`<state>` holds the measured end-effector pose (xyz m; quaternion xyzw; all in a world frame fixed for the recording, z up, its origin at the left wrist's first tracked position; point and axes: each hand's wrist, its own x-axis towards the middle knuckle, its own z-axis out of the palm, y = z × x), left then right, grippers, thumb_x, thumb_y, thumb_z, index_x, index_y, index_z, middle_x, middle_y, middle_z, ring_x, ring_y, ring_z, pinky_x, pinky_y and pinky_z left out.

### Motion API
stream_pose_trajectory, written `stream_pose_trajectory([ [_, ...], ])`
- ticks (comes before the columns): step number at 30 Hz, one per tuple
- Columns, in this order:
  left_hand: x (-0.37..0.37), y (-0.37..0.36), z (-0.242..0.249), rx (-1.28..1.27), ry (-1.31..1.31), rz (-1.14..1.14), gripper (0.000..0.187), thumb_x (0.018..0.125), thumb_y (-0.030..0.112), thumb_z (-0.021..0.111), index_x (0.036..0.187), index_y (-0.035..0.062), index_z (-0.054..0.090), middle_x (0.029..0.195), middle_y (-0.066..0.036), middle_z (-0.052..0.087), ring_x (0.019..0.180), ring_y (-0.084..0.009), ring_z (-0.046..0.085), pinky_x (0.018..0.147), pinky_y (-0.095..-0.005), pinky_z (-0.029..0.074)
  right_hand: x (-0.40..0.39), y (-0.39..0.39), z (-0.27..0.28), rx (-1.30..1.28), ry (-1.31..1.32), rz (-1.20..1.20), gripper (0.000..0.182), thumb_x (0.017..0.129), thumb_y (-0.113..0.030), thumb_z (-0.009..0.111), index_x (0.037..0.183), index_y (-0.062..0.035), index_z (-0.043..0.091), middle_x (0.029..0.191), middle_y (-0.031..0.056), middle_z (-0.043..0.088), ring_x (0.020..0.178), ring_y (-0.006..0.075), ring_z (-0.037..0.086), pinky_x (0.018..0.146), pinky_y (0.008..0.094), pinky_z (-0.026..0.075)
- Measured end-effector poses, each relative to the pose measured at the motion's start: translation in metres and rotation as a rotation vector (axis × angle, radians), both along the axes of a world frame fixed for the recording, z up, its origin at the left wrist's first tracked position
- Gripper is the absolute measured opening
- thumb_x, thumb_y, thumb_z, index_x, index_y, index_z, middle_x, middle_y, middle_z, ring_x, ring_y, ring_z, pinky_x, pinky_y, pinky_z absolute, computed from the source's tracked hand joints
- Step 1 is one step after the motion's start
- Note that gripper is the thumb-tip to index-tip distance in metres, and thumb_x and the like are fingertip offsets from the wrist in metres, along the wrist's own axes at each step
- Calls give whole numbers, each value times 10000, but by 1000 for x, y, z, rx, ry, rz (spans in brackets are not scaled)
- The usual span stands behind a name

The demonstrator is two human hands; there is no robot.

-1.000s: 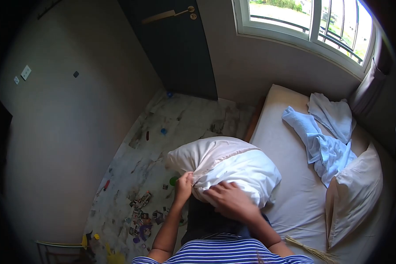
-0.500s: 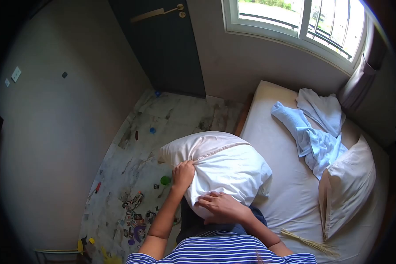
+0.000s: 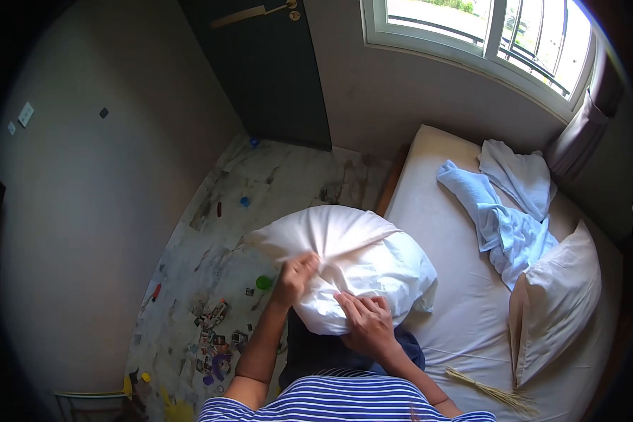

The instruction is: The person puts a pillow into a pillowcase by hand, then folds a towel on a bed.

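A white pillow (image 3: pixel 401 264) in a loose cover rests across my lap, beside the bed's edge. The cover's pale outer flap (image 3: pixel 316 228) lies over its far side. My left hand (image 3: pixel 299 276) is closed on the fabric of this flap, with folds radiating from the fingers. My right hand (image 3: pixel 368 323) presses on the near side of the white pillow, its fingers bent and close together on the cloth.
On the bed (image 3: pixel 429 204) are a light blue cloth (image 3: pixel 503 225), a grey cloth (image 3: pixel 517 172), a second pillow (image 3: pixel 559 302) and a bundle of straw-like strips (image 3: pixel 496 392). A green cup (image 3: pixel 264 283) and scattered small items (image 3: pixel 218 344) lie on the floor at left.
My left hand has pulled the flap's edge inward, gathering it into folds. My right hand has moved up and right on the pillow, and its fingers have drawn together.
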<state>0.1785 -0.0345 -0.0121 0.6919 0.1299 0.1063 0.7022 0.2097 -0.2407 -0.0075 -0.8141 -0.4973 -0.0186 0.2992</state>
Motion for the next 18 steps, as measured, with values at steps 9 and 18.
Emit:
stream_pose_trajectory([
  [9,4,-11,-4,814,379,-343,470,810,505,622,941,58,566,732,-102,624,656,-251,608,610,-329,471,-25,34,-41,133,-295,268,287,720,-156,538,935,24,601,810,113,643,793,182,635,689,305,438],
  [18,38,-32,-44,1116,204,-318,257,895,311,491,862,57,499,740,-198,622,698,-378,621,610,-476,485,40,9,-15,233,365,431,394,694,-354,755,991,-114,656,862,95,666,900,234,624,808,363,433],
])
